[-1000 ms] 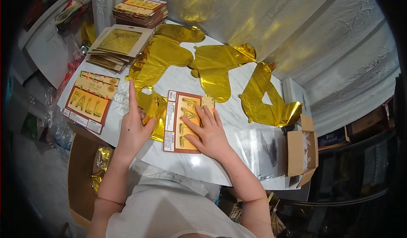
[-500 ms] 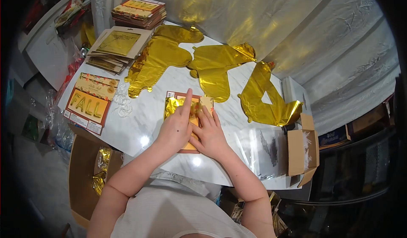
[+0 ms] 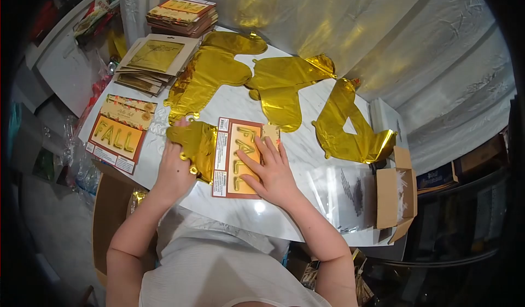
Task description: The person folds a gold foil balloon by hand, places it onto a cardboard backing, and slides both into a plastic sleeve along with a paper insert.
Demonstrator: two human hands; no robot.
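Observation:
A printed card with the word FALL (image 3: 236, 184) lies turned sideways in front of me on the table. My right hand (image 3: 276, 171) rests on it, fingers spread and flat. Just left of the card, my left hand (image 3: 176, 167) grips a folded gold foil balloon (image 3: 203, 143), which partly hides its fingers. Flat gold letter balloons lie beyond: one at the left (image 3: 205, 69), one in the middle (image 3: 281, 91), and an A-shaped one (image 3: 336, 123) at the right.
Another FALL card (image 3: 117, 134) lies at the left beside white string (image 3: 158, 127). Card stacks (image 3: 183, 19) stand at the back left. An open small carton (image 3: 387, 197) sits at the right edge, near clear plastic sleeves (image 3: 347, 197). A larger cardboard box (image 3: 109, 219) stands below left.
My left hand has moved left off the card, bringing the gold foil with it and uncovering the FALL print. My right hand stays on the card, its fingers now wider apart.

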